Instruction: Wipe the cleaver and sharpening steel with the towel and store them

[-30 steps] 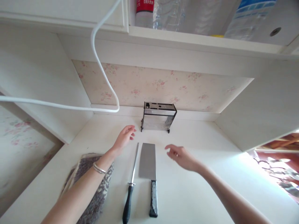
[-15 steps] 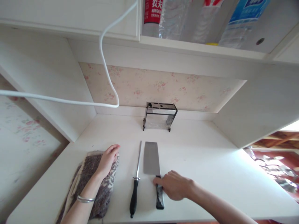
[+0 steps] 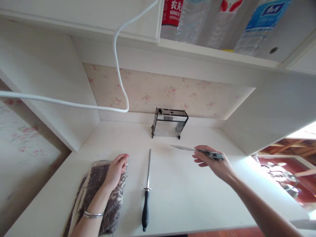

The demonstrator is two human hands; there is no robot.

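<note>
My right hand (image 3: 214,163) is closed round the dark handle of a cleaver (image 3: 182,148), held in the air above the white counter (image 3: 187,194), its blade seen edge-on and pointing left towards a metal knife rack (image 3: 169,122) by the back wall. My left hand (image 3: 116,168) lies flat with fingers stretched on a brown patterned cloth (image 3: 98,194) at the counter's front left. A honing steel (image 3: 147,184) with a black handle lies on the counter between my hands.
A white cable (image 3: 116,65) hangs in a loop from above at the left. Water bottles (image 3: 187,16) stand on the shelf overhead. White side walls close in the counter on both sides. Cluttered red items show at the far right.
My right hand took hold of the cleaver's handle and lifted it off the counter, up and to the right. My left hand went from near the rack back onto the cloth.
</note>
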